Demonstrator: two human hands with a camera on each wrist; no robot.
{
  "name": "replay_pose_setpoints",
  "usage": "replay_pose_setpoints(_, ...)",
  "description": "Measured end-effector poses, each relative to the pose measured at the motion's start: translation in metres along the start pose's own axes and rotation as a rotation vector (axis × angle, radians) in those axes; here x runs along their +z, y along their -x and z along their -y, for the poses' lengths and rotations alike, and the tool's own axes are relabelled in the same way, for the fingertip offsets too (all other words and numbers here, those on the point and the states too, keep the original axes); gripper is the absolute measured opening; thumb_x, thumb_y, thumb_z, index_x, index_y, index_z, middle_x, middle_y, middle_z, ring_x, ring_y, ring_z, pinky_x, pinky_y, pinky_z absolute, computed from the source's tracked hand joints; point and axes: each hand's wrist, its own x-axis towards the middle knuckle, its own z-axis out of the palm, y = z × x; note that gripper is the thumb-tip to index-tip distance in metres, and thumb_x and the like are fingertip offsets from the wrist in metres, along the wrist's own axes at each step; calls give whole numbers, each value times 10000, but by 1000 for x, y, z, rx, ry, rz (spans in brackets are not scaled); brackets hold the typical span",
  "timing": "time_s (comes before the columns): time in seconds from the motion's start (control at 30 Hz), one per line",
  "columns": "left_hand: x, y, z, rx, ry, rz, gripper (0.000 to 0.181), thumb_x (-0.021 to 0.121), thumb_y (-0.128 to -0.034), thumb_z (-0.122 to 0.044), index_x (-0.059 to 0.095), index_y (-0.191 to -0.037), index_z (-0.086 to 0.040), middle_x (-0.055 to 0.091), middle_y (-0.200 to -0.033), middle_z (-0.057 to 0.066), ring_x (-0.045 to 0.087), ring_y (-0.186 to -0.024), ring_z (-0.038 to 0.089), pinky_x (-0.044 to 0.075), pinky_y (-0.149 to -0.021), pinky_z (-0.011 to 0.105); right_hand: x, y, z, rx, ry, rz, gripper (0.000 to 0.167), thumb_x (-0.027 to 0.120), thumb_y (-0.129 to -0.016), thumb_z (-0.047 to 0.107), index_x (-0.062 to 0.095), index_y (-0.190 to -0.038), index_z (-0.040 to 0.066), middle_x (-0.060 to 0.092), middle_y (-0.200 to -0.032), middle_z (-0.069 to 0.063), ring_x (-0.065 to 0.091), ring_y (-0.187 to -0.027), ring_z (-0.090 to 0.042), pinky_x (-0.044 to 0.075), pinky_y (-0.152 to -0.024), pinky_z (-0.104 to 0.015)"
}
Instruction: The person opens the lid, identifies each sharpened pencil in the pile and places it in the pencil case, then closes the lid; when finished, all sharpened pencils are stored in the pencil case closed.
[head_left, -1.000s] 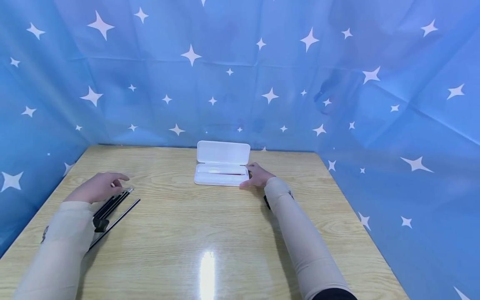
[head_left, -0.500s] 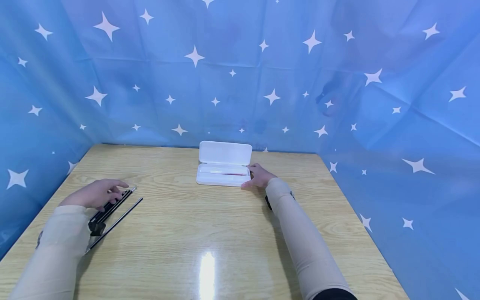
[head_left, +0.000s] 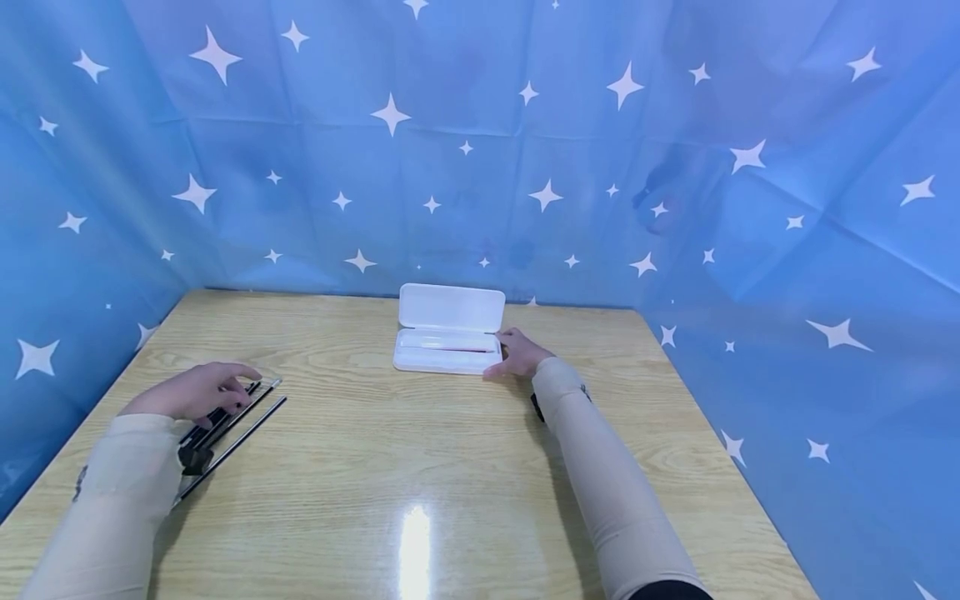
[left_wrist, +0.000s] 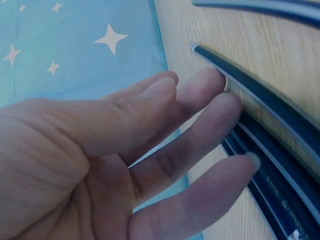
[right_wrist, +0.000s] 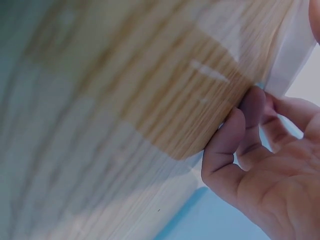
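Observation:
At the table's left side, my left hand reaches over several dark pencils. In the left wrist view its loosely bent fingers touch the dark pencils, some with printed lettering, while the thumb stays apart from them. One separate pencil lies nearer to me, roughly parallel. At the far middle, my right hand grips the right end of a white pencil case, its lid raised. A slim stick with a reddish part lies inside. The case's edge shows in the right wrist view.
The wooden table runs back to a blue curtain with white stars, which also hangs along both sides. A bright light reflection falls near the front middle. A black device sits at my left wrist.
My left hand has come down so its fingertips meet the pencils, and one pencil of the group has shifted slightly to the right. My right hand stays at the case.

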Motion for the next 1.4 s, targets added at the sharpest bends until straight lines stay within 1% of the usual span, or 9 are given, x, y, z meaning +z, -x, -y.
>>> replay_pose_setpoints(0.23,2,1,-2,-19,6,21,482,534,-1046,-57,377,-1465,122,646,-1187,268,674,-970,303,585,-652,409,1,1,0,-2,-1,4,1021,749,-905,483,146,-1636,101,105,-1658,-204,162,-1521,-391,249,-1193,-536)
replay_pose_setpoints(0.33,0,3,-2,-18,40,17,483,509,-1057,-66,359,-1478,117,639,-1197,277,677,-961,303,583,-659,413,1,0,-1,-2,-3,1,1026,750,-902,486,145,-1635,101,110,-1656,-200,168,-1519,-387,251,-1193,-531)
replay_pose_setpoints(0.5,-6,9,3,-47,93,3,513,492,-1077,-139,332,-1499,106,618,-1218,299,660,-964,287,579,-674,414,0,-3,-2,1,-1,6,1034,751,-896,501,150,-1635,99,109,-1655,-199,168,-1519,-386,253,-1191,-534)
replay_pose_setpoints(0.67,-16,15,5,-80,114,3,583,505,-1085,-241,309,-1495,124,626,-1177,271,639,-973,296,580,-693,425,-1,-3,-3,-4,8,9,1046,749,-894,512,139,-1636,97,94,-1658,-205,156,-1521,-394,247,-1191,-547)
replay_pose_setpoints(0.8,-17,18,6,-79,132,5,563,497,-1087,-206,303,-1490,135,620,-1162,262,623,-972,306,570,-680,425,-1,-2,-3,-6,1,2,1045,755,-895,497,139,-1635,92,99,-1652,-213,163,-1515,-407,250,-1187,-558)
replay_pose_setpoints(0.9,-12,19,6,-79,137,18,512,497,-1078,-151,338,-1477,127,608,-1176,272,624,-952,287,563,-665,421,1,-3,-2,-1,14,8,1042,746,-898,509,133,-1638,107,89,-1657,-204,154,-1520,-399,249,-1190,-552)
replay_pose_setpoints(1.03,-6,14,1,-77,121,42,478,541,-1047,-113,406,-1452,102,616,-1160,247,633,-904,258,565,-661,415,1,-3,-1,-1,19,-1,1036,747,-896,509,145,-1637,105,94,-1660,-202,149,-1523,-391,238,-1197,-545)
replay_pose_setpoints(1.23,0,8,-9,-36,44,70,466,593,-1003,-54,444,-1402,134,643,-1110,214,659,-945,289,581,-701,435,3,-4,-1,4,34,-1,1039,744,-894,519,149,-1635,100,105,-1660,-196,158,-1525,-377,242,-1199,-529)
replay_pose_setpoints(1.4,6,2,-13,-12,-14,32,503,667,-944,-21,468,-1374,149,638,-1076,207,642,-900,268,566,-676,408,0,-2,0,-4,20,-11,1029,749,-899,499,155,-1633,92,114,-1657,-206,164,-1522,-388,242,-1197,-539)
